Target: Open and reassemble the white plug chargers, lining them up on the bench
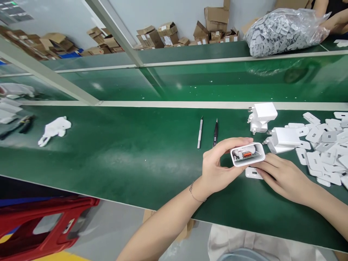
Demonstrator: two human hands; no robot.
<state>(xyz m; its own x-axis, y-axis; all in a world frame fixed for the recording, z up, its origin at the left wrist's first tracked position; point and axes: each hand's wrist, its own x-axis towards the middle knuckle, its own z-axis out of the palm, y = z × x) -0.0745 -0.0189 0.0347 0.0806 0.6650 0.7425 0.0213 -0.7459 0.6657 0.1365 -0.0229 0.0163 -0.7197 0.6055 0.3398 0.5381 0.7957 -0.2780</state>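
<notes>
My left hand (pixel 219 166) is closed around a white charger housing (pixel 233 158), thumb and fingers on its sides. The housing's open end faces me, showing a circuit board with an orange-red component (pixel 247 154) inside. Just below it, a white cover plate (pixel 252 173) with a small dark slot is at the fingertips of my right hand (pixel 285 177), which are bent together over its right end. Part of the plate is hidden by those fingers. Behind my right hand lie several white plug chargers (pixel 285 137) with prongs pointing left, some stacked (pixel 263 111).
A heap of loose white cover plates (pixel 323 145) spreads at the right. A white pen (pixel 200 134) and a black pen (pixel 215 132) lie behind my left hand. A white plush-like object (pixel 55 130) and pliers (pixel 23 125) are far left. Across the divider, another person's arms touch a filled plastic bag (pixel 282 32).
</notes>
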